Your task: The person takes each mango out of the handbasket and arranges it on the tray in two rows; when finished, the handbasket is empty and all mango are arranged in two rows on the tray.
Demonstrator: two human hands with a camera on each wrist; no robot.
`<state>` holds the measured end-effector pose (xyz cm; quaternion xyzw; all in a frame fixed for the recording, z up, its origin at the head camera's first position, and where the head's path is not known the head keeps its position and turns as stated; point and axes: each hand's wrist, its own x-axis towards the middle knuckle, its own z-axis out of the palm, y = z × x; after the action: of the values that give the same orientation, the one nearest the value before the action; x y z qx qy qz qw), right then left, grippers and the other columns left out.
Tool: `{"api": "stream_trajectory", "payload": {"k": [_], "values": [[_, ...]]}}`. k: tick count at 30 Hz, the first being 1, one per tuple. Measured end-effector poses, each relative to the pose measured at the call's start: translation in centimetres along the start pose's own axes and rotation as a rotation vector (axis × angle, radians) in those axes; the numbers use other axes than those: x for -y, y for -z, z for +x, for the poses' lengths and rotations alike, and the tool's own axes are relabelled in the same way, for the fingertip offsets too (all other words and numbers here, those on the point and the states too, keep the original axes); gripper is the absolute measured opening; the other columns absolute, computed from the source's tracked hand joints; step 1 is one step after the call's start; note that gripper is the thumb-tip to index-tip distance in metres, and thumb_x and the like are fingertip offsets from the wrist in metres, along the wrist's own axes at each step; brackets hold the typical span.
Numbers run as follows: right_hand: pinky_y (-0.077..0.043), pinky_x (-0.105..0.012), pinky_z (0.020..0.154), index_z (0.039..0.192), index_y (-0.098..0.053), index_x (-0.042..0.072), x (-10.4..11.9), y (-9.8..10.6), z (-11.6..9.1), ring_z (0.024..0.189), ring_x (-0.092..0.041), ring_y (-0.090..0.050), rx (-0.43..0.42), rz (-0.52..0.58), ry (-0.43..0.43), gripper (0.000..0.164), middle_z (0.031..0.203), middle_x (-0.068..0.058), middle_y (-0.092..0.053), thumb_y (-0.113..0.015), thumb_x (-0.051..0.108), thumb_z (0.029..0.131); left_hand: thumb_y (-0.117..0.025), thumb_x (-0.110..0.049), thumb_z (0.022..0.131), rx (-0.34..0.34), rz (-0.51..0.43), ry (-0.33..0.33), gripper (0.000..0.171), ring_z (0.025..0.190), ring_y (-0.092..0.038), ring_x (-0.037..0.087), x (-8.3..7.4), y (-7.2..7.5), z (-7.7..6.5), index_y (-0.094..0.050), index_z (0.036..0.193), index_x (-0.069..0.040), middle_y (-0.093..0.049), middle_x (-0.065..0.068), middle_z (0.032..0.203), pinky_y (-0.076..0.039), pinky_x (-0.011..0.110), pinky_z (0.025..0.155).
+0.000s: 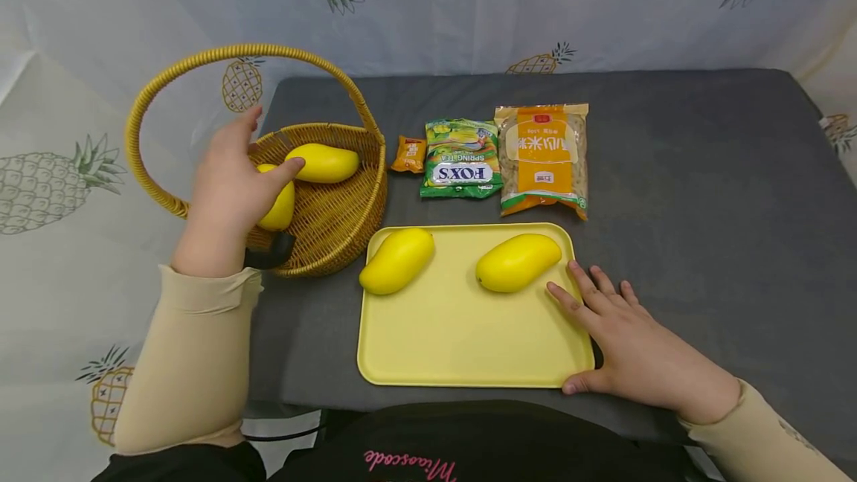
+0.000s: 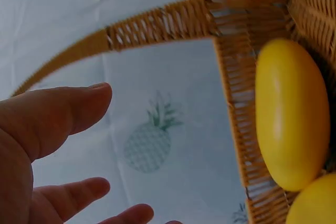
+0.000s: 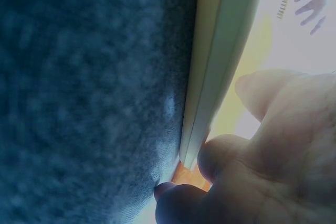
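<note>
My left hand, thumb and fingers spread, is over the left side of a wicker basket and holds nothing. Inside the basket lie two yellow mangoes, one toward the back and one partly hidden by that hand. In the left wrist view the thumb and fingers are apart from the nearer-seen mango. My right hand rests with spread fingers on the right rim of a yellow tray. On the tray lie a left mango and a right mango, the latter near the right fingertips.
Behind the tray lie a small orange packet, a green FOX'S bag and an orange, partly clear bag. The basket's tall handle arches over its left and back. Dark grey cloth covers the table.
</note>
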<state>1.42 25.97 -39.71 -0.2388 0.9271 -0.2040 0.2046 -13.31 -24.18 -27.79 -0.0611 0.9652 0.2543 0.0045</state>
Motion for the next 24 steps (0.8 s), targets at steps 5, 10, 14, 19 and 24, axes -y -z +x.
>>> {"api": "stream_trajectory", "payload": {"k": [5,10,14,19,24], "values": [[-0.019,-0.088,0.119,0.178,-0.026,0.029,-0.1,-0.1,0.0,0.164,-0.062,-0.014,-0.003,-0.005,0.006,0.131,0.187,-0.013,0.001,-0.075,0.09,0.073,-0.067,-0.05,0.107,0.038,0.07,0.05,0.097,0.156,-0.038,0.056,1.4,0.1,1.3,-0.01,0.18,-0.021,-0.023,0.024,0.181,-0.036,0.076,0.121],[-0.019,-0.088,0.119,0.178,-0.026,0.029,-0.2,-0.2,-0.1,0.165,-0.062,-0.014,-0.002,-0.009,0.003,0.131,0.187,-0.013,0.001,-0.074,0.091,0.073,-0.067,-0.052,0.106,0.099,0.147,0.069,0.101,0.158,-0.029,0.061,2.3,-0.2,2.3,-0.006,0.18,-0.018,-0.019,0.03,0.18,-0.03,0.079,0.123],[-0.019,-0.088,0.119,0.178,-0.026,0.029,-0.2,-0.2,-0.1,0.164,-0.062,-0.014,0.001,-0.009,0.004,0.131,0.187,-0.013,0.001,-0.075,0.091,0.073,-0.067,-0.053,0.106,0.141,0.168,0.074,0.103,0.156,-0.03,0.063,2.8,-0.8,2.5,-0.006,0.18,-0.015,-0.02,0.034,0.178,-0.03,0.079,0.122],[-0.02,-0.088,0.119,0.178,-0.026,0.028,-0.2,-0.1,-0.1,0.164,-0.063,-0.015,-0.004,-0.013,0.009,0.131,0.187,-0.013,0.001,-0.076,0.089,0.073,-0.073,-0.047,0.104,0.181,0.202,0.083,0.104,0.151,-0.033,0.064,3.3,-1.8,2.5,-0.01,0.179,-0.012,-0.025,0.037,0.174,-0.033,0.079,0.12],[-0.02,-0.088,0.119,0.178,-0.026,0.028,-0.2,-0.1,-0.1,0.164,-0.063,-0.016,-0.007,-0.013,0.01,0.131,0.187,-0.013,0.001,-0.078,0.088,0.073,-0.077,-0.046,0.102,0.222,0.244,0.116,0.107,0.15,-0.032,0.067,3.6,-2.2,2.6,-0.012,0.179,-0.009,-0.022,0.04,0.174,-0.033,0.081,0.119]]}}
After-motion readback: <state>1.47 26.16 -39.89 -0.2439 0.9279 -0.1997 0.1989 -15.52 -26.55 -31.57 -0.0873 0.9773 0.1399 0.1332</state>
